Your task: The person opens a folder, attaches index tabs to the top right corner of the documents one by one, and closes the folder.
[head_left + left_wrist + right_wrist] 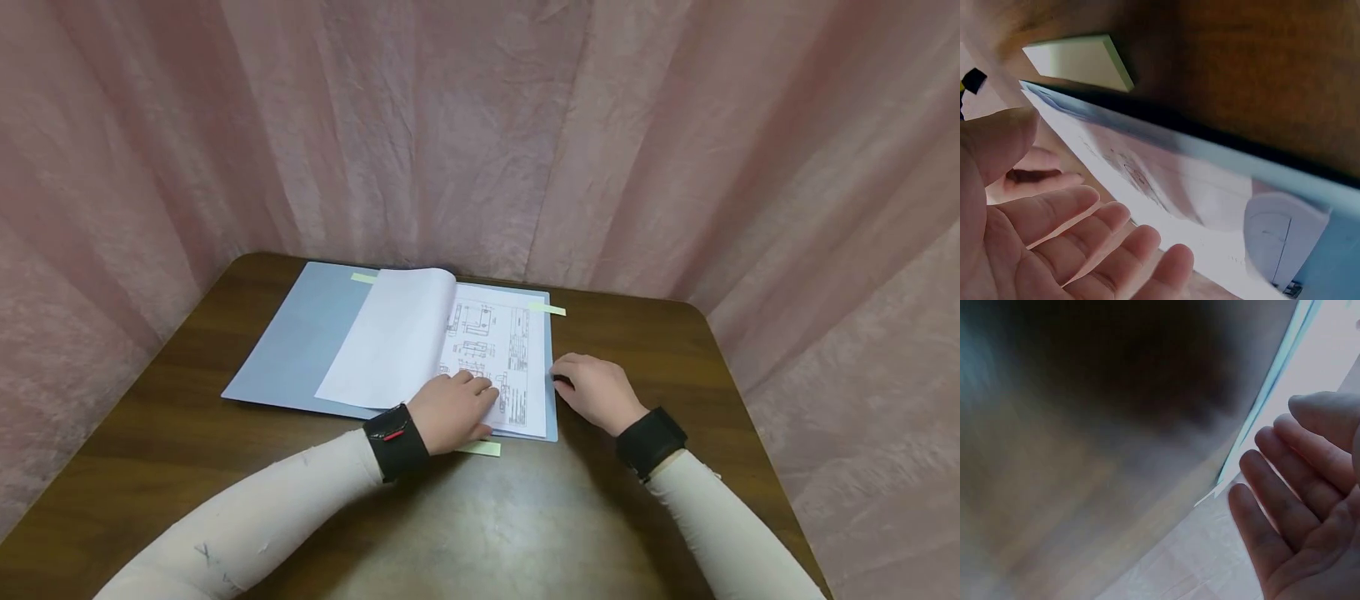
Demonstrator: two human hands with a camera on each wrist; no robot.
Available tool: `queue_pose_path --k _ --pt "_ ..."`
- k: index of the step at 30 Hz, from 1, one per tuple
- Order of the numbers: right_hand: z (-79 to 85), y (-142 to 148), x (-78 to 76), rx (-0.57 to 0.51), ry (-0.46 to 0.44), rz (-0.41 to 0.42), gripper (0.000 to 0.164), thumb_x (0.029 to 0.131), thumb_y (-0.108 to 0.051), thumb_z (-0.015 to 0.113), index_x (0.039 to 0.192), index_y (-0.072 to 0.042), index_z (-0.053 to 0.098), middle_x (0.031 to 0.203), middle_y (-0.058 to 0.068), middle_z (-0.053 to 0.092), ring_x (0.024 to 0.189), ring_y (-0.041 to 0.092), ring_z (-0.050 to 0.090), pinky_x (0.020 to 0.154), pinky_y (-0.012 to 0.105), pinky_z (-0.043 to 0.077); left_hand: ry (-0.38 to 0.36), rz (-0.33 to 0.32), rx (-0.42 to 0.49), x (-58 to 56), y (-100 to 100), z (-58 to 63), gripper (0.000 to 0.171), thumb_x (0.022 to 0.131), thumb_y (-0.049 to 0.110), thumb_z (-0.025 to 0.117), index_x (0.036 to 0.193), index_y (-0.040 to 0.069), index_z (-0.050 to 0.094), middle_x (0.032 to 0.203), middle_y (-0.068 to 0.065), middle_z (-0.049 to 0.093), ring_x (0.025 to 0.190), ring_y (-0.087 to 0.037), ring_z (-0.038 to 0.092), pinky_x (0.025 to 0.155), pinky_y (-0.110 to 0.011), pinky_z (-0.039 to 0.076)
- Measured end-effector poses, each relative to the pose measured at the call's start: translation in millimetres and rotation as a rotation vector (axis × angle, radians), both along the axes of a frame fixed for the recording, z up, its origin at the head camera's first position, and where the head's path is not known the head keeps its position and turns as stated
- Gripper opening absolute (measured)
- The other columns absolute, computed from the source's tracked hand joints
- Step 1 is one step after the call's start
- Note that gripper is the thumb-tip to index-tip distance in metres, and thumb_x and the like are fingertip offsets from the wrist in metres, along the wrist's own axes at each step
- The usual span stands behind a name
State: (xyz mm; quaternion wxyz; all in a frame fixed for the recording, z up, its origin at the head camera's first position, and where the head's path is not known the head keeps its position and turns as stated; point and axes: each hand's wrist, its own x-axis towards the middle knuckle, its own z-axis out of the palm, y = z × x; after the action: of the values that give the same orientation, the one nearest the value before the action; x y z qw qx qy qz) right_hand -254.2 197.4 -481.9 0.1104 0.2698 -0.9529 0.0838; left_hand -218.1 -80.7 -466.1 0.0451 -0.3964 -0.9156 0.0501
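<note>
A light blue folder [288, 342] lies spread on the table, with white sheets inside. One white sheet [393, 333] is folded over to the left, its blank side up and its fold raised in a curve. To its right shows a sheet with technical drawings [517, 400]. My left hand [453, 408] is over the lower part of that drawing sheet, its fingers relaxed and holding nothing. Beside the folder's right edge is my right hand [596, 390], fingers loosely bent; in the right wrist view its fingers [1285, 506] have nothing between them.
Pale green sticky tabs stick out at the folder: one tab [547, 308] at upper right, another [363, 277] at upper left, and a third [480, 449] at the near edge. The brown wooden table [667, 342] ends at a pink curtain [480, 133].
</note>
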Motion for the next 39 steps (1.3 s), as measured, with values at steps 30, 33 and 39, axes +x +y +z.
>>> queue_pose_path --k 30,33,39 --pt "8.6 -25.1 81.9 -0.035 -0.024 -0.019 0.01 0.082 -0.021 0.08 0.092 -0.021 0.078 0.084 -0.013 0.062 0.07 0.004 0.052 0.063 0.025 0.045 0.027 0.057 0.049 17.8 -2.7 0.2 0.049 0.087 0.047 0.072 0.124 0.014 0.067 0.11 -0.003 0.067 0.091 -0.022 0.06 0.07 -0.036 0.047" --pt "7.3 -25.1 82.2 -0.035 -0.023 -0.029 0.01 0.082 -0.022 0.08 0.091 -0.021 0.078 0.082 -0.013 0.062 0.069 0.004 0.052 0.062 0.025 0.045 0.022 0.046 0.044 16.8 -3.1 2.8 0.048 0.087 0.046 0.073 0.122 0.014 0.068 0.105 -0.003 0.067 0.086 -0.02 0.059 0.07 -0.034 0.047" --pt "5.4 -24.5 81.1 -0.05 -0.029 -0.034 0.009 0.082 -0.023 0.08 0.091 -0.021 0.078 0.08 -0.013 0.062 0.066 0.003 0.05 0.061 0.024 0.043 -0.018 0.036 0.054 11.4 -4.6 1.9 0.043 0.086 0.044 0.074 0.119 0.016 0.069 0.103 -0.001 0.067 0.085 -0.019 0.058 0.073 -0.034 0.047"
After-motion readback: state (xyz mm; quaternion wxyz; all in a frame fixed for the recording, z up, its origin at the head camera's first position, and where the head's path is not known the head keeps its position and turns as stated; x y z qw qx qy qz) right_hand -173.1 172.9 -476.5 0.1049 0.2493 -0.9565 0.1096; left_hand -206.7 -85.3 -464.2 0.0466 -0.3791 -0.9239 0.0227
